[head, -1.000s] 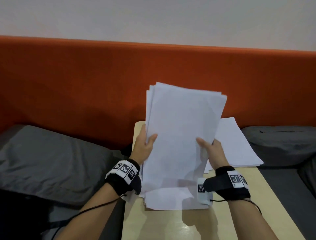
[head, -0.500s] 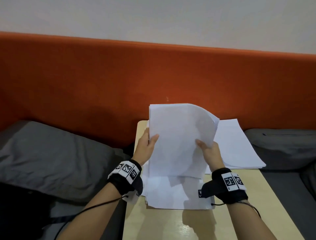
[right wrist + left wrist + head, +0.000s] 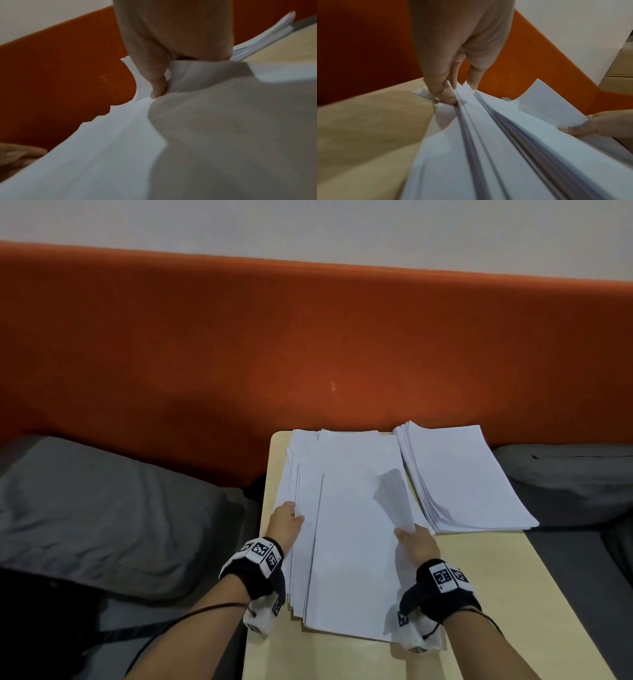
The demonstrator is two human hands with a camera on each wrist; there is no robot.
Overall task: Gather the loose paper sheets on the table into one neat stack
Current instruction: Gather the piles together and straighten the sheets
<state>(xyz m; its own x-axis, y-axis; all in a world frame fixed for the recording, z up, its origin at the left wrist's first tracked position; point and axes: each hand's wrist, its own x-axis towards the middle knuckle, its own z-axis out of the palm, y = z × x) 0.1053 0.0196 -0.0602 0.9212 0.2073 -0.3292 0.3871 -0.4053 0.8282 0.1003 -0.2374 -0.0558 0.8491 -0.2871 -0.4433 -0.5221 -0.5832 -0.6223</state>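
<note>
Low in the head view, a loose sheaf of white paper sheets [image 3: 352, 549] is seen lying on the pale wooden table [image 3: 507, 604], its edges fanned and uneven along the left side. The sheaf's left edge is gripped by the left hand [image 3: 284, 523], just left of centre; in the left wrist view the fingertips [image 3: 448, 97] are shown curled onto the staggered sheet edges, thumb on top. At centre right, the right edge is held by the right hand [image 3: 416, 542], and a top sheet's corner is lifted and curled there; in the right wrist view the thumb [image 3: 157, 86] is pressed down on the paper while the fingers are hidden beneath it. Black wrist straps with checkered markers [image 3: 260, 553] are worn on both arms. Further up and right, a second thick white paper stack [image 3: 462, 474] rests on the table, just beside the sheaf. At left a grey cushion [image 3: 102, 508] is visible, and behind everything an orange padded backrest [image 3: 308, 344] spans the frame.
</note>
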